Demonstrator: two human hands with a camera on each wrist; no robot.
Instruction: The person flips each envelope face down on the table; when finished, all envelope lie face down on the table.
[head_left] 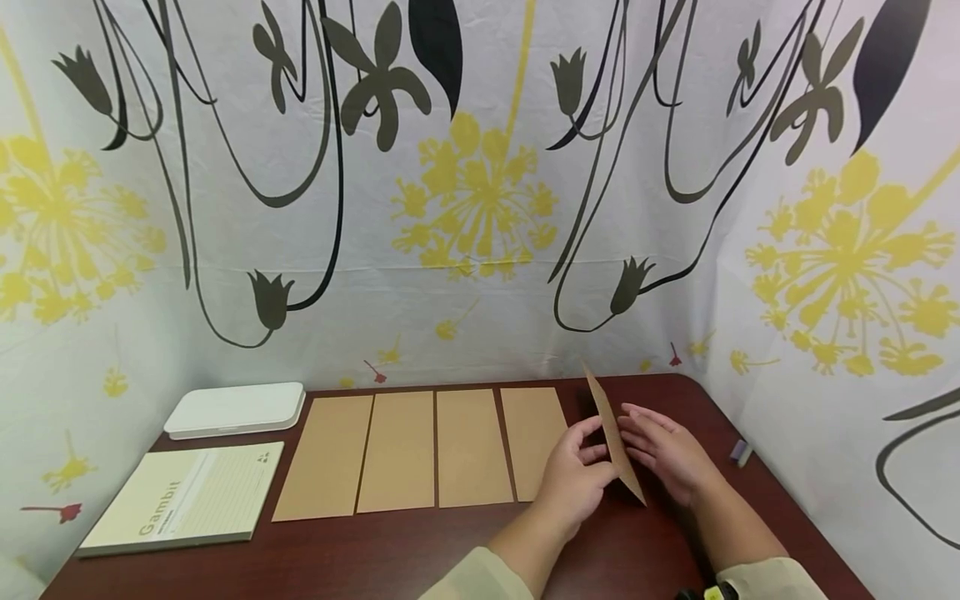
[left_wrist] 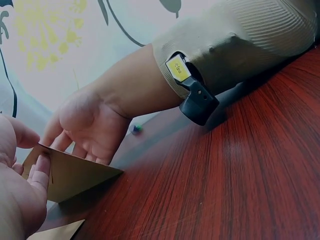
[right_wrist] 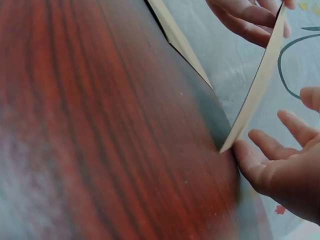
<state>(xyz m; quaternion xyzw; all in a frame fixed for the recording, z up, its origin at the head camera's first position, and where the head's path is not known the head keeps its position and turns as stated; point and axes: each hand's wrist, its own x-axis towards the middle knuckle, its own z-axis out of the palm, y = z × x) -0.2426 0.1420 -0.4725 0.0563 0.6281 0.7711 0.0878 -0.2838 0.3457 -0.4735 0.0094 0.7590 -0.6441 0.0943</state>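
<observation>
A brown kraft card [head_left: 613, 442] stands tilted on its edge at the right of the dark table. My left hand [head_left: 573, 475] pinches its upper edge between thumb and fingers, as the left wrist view shows on the card [left_wrist: 75, 175]. On the card's other side is my right hand [head_left: 663, 454], its fingers loosely extended. In the right wrist view a fingertip of that hand [right_wrist: 280, 165] meets the card's lower corner [right_wrist: 230, 142]. Several matching cards lie flat in a row to the left, the nearest card [head_left: 528, 433] partly behind my left hand.
A cream notebook [head_left: 195, 492] lies at the table's left, with a white flat case [head_left: 236, 408] behind it. By the right edge rests a small purple-grey block [head_left: 741, 452]. Patterned fabric [head_left: 465, 325] rises behind the table and along both sides.
</observation>
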